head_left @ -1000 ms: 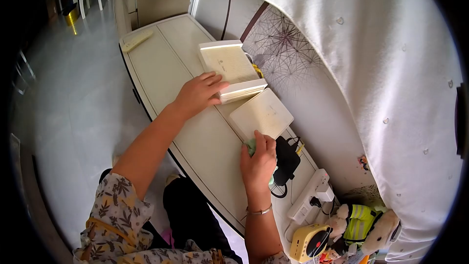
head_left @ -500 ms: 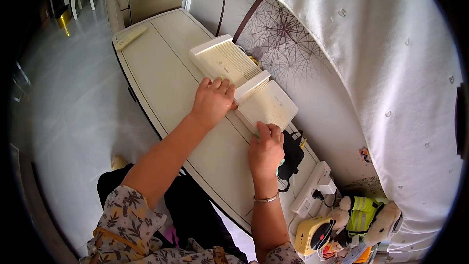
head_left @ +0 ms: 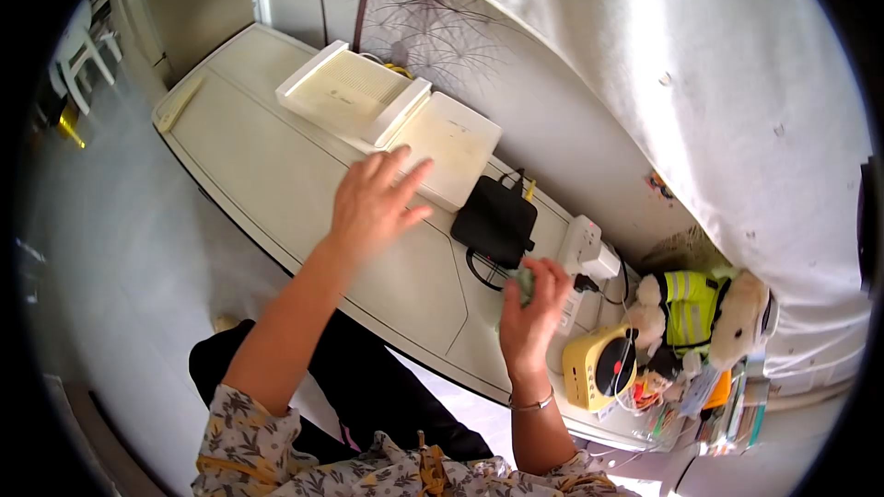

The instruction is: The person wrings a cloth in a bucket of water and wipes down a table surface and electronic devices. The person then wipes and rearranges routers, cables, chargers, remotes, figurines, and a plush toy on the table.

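Observation:
My left hand [head_left: 373, 202] is open, its fingers spread above the cabinet top, just in front of a flat white box [head_left: 451, 149]. Beside that box lies a white ribbed device [head_left: 345, 92] with raised ends. My right hand [head_left: 534, 317] is closed on a pale green cloth [head_left: 526, 285], near the cable of a black box [head_left: 495, 221]. That black box lies between the flat white box and a white power strip [head_left: 578, 253].
The long cream cabinet [head_left: 276, 170] runs along the wall, with a remote [head_left: 180, 103] at its far end. A yellow player [head_left: 597, 368], a plush toy [head_left: 691, 313] and small items crowd the right end. A white curtain [head_left: 700, 129] hangs at the right.
The view has shifted to the right. My left hand has come off the ribbed device and opened. My right hand has moved with the cloth from the flat white box to beside the black box.

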### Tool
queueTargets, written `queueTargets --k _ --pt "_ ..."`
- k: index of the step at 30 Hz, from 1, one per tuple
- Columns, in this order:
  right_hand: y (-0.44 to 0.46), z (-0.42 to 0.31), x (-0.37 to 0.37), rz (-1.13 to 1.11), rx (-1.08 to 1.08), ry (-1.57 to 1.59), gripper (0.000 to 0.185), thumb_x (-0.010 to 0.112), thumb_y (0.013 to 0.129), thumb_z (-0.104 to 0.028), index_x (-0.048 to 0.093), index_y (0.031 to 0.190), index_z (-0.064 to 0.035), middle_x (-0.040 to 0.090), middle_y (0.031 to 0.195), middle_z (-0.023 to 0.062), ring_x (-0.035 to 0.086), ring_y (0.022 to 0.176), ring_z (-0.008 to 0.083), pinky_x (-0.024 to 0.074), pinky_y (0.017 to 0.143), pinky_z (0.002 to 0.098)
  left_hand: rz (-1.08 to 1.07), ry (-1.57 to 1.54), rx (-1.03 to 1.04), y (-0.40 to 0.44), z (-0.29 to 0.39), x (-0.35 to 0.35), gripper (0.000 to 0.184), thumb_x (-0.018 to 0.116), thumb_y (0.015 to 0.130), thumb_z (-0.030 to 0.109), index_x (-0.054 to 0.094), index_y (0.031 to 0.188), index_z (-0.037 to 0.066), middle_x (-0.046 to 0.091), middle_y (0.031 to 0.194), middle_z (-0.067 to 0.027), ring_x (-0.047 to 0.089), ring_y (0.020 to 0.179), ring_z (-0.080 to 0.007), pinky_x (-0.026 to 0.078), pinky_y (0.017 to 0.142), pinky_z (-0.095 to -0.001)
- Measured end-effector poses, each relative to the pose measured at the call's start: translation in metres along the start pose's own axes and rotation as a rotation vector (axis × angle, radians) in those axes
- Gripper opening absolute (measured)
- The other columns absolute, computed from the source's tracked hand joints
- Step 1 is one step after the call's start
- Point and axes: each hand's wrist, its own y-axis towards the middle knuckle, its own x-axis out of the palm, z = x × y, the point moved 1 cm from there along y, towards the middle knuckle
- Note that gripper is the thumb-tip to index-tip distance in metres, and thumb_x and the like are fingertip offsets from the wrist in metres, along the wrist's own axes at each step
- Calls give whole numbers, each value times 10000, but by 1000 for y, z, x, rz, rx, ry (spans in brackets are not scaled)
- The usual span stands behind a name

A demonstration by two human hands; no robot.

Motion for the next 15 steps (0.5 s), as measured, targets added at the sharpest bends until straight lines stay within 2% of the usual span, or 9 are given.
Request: queueTargets --k 2,4,5,7,8,9,11,15 --pt "-13 11 11 -148 25 8 384 695 756 18 569 1117 -21 493 1159 207 533 1051 389 465 899 433 -55 -101 60 4 25 2 611 791 713 237 567 1273 134 531 1270 -92 524 1090 -288 463 874 -428" --pt "-8 9 21 -100 -22 -71 364 708 742 7 541 1063 -29 497 1119 189 543 1016 379 481 847 434 -46 -96 85 8 41 11 530 808 695 233 612 1174 126 572 1106 -64 577 950 -245 494 783 -395" --pt "-3 11 24 -90 -25 -113 362 717 738 -4 530 1046 -35 498 1100 179 551 1000 372 493 815 430 -52 -96 108 7 49 14 530 808 695 233 612 1174 126 572 1106 -64 577 950 -245 494 783 -395" --pt "6 13 29 -81 23 -136 359 720 743 -12 512 1035 -35 493 1079 177 553 972 378 494 790 438 -101 -190 34 1 61 20 434 811 694 208 635 1079 115 584 981 -47 622 800 -221 515 675 -346" --pt "10 14 32 -92 50 -159 359 722 749 -20 493 1024 -35 488 1058 175 556 944 384 496 766 446 -72 -210 65 -2 67 24 387 805 700 192 646 1041 103 582 913 -42 632 677 -213 514 581 -321" --pt "13 15 34 -78 62 -154 359 722 749 -20 493 1024 -35 488 1058 175 556 944 384 496 766 446 -111 -214 80 -6 73 29 388 786 727 204 635 1053 57 560 919 -72 627 701 -244 519 586 -344" --pt "17 18 38 -97 108 -227 358 738 733 -52 522 1018 -35 498 1060 146 565 972 349 520 760 411 -96 -208 88 -12 80 38 373 736 756 130 638 1097 14 588 1000 -120 649 753 -258 543 637 -340" --pt "27 23 48 -47 124 -257 319 719 756 -63 526 1007 -27 495 1066 153 558 980 359 515 778 414 -168 -183 18 -7 90 45 387 683 753 43 629 1131 -23 593 1078 -173 662 836 -275 554 687 -340"
